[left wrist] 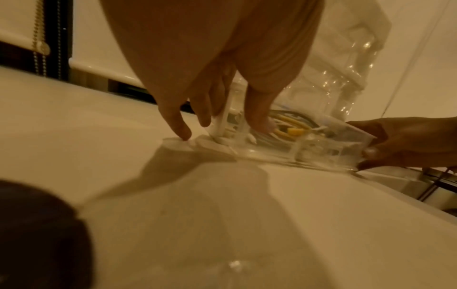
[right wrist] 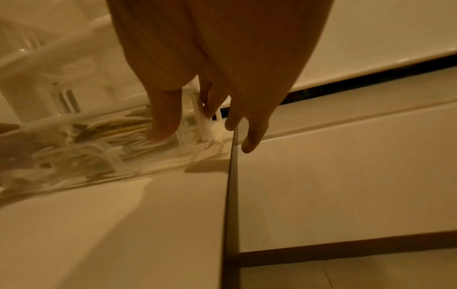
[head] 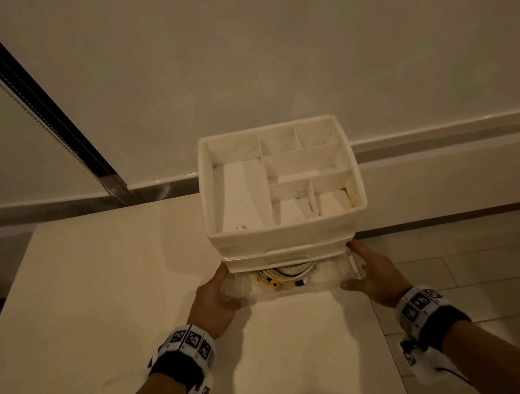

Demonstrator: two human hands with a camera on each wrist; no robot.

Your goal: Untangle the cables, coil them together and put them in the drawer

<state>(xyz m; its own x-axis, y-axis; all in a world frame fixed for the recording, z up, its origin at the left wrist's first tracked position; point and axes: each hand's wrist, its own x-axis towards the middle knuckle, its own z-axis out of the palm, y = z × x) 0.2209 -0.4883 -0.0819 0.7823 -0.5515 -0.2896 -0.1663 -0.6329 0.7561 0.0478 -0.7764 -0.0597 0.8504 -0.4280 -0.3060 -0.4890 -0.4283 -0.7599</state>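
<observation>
A white plastic drawer unit (head: 285, 237) stands at the table's far right. Its clear bottom drawer (head: 294, 292) is pulled partly out. Coiled yellow and white cables (head: 280, 276) lie inside it, with yellow and dark plugs at the front. My left hand (head: 219, 297) grips the drawer's left front corner, thumb on the front and fingers along the side. My right hand (head: 371, 276) grips the right front corner the same way. In the left wrist view, the left hand (left wrist: 222, 127) pinches the drawer (left wrist: 321, 144) wall beside the cables (left wrist: 289, 125). The right hand (right wrist: 197, 127) holds its corner near the cables (right wrist: 118, 127).
The unit's top is an open tray (head: 358, 180) with several bare compartments. The white table (head: 102, 293) stretches left and toward me. Its right edge (right wrist: 231, 195) runs just under my right hand, with tiled floor (head: 484, 269) beyond. A wall and a blind cord (head: 18, 103) stand behind.
</observation>
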